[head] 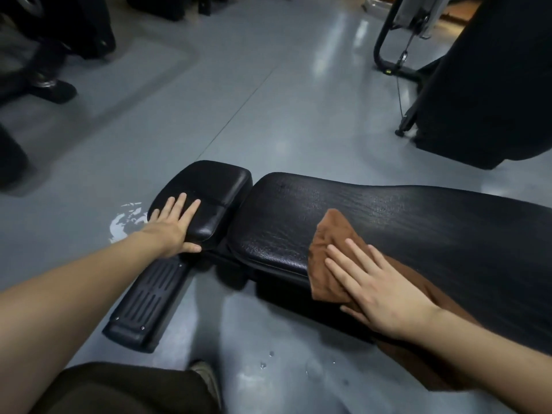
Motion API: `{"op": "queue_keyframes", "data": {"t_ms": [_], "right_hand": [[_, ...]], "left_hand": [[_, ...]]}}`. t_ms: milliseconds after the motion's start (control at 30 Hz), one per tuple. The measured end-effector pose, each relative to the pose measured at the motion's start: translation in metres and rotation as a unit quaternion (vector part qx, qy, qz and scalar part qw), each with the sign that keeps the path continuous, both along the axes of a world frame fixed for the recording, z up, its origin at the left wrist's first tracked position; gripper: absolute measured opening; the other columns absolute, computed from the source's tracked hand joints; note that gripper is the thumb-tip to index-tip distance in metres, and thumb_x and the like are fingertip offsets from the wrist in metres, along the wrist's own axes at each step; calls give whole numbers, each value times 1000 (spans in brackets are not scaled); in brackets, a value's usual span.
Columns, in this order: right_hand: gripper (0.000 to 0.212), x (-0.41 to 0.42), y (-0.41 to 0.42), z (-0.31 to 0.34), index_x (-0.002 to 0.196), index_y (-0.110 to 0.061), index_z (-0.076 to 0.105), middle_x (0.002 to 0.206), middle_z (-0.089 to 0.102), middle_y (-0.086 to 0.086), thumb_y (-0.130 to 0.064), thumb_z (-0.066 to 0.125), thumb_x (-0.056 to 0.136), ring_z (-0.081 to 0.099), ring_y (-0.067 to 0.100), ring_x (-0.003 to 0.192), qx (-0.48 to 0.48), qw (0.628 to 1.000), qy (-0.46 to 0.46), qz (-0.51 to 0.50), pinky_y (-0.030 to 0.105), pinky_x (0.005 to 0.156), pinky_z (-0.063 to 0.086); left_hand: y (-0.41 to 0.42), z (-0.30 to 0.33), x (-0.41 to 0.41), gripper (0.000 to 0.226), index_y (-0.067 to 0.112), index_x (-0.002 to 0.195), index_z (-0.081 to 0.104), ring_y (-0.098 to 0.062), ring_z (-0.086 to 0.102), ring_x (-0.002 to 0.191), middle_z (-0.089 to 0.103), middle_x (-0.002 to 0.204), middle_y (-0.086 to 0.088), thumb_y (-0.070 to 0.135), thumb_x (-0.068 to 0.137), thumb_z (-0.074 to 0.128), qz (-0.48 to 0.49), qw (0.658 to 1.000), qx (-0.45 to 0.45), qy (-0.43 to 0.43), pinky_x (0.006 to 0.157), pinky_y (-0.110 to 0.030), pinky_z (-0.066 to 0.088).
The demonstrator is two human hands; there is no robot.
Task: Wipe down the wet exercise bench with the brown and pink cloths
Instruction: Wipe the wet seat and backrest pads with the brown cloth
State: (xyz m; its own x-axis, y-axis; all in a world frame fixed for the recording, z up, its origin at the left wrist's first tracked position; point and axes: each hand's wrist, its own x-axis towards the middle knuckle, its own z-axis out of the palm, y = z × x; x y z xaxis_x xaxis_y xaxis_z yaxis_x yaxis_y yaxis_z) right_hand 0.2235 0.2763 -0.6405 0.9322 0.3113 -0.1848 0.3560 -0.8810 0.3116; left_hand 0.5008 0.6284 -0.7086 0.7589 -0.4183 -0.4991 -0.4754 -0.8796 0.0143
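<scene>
Your right hand (385, 289) lies flat and spread on the brown cloth (330, 258), fingers extended and palm down, pinching nothing; this posture presses a wide patch of fabric against the long pad (403, 222) of the exercise bench and suits a sweeping stroke. The cloth sits at the near edge of that surface, partly draped over the side and trailing back under your forearm, so watch that the hanging part does not drag on the floor (268, 115). Your left hand (174, 224) is also open and spread, fingers on top of the small seat pad (209, 195) and thumb hooked at its near rim, most likely to brace your lean and steady the bench. Between the two pads runs a narrow gap; expect the cloth to catch there if you wipe across it. Beyond the cloth, the long pad extends to the right with open, unobstructed surface. No pink cloth is visible. Past the bench the floor is open, with a white patch (125, 222) near the seat pad and dark gym equipment (484, 91) well apart at the far right.
</scene>
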Motion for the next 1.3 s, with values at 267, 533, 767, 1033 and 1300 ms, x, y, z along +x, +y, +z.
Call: {"op": "queue_keyframes", "data": {"t_ms": [267, 533, 767, 1033, 1300], "right_hand": [[77, 102, 64, -33, 158, -12, 28, 166, 24, 12, -48, 54, 95, 27, 44, 148, 24, 994, 15, 110, 62, 112, 35], [70, 168, 110, -43, 144, -22, 50, 154, 44, 2, -47, 64, 81, 33, 35, 147, 81, 974, 56, 205, 56, 115, 29], [48, 217, 124, -59, 103, -24, 67, 103, 61, -5, -61, 51, 78, 52, 27, 106, 145, 961, 30, 236, 50, 103, 40], [78, 269, 95, -52, 115, -27, 66, 114, 63, -9, -76, 15, 83, 54, 23, 111, 104, 988, 42, 108, 43, 104, 35], [73, 311, 49, -38, 134, -31, 52, 138, 53, -3, -76, 16, 90, 49, 28, 125, 74, 990, 67, -102, 44, 99, 41]], "left_hand": [[1, -8, 4, 117, 30, 153, -28, -29, -26, 151, -38, 159, -6, 63, 87, 63, 6, 1000, -21, 2, 124, -50, -1], [5, -12, 6, 118, 30, 154, -28, -30, -28, 150, -39, 159, -7, 64, 87, 63, 2, 999, -39, 1, 125, -51, -1], [5, -16, 7, 118, 30, 154, -28, -30, -26, 151, -38, 159, -7, 66, 86, 62, -4, 999, -44, -13, 125, -51, 0], [10, -19, 7, 118, 30, 153, -29, -30, -28, 150, -38, 159, -7, 68, 85, 60, -13, 998, -61, -24, 125, -50, 0], [12, -26, 10, 120, 33, 151, -30, -27, -31, 149, -41, 158, -3, 67, 84, 64, -5, 996, -81, -23, 125, -49, -2]]}}
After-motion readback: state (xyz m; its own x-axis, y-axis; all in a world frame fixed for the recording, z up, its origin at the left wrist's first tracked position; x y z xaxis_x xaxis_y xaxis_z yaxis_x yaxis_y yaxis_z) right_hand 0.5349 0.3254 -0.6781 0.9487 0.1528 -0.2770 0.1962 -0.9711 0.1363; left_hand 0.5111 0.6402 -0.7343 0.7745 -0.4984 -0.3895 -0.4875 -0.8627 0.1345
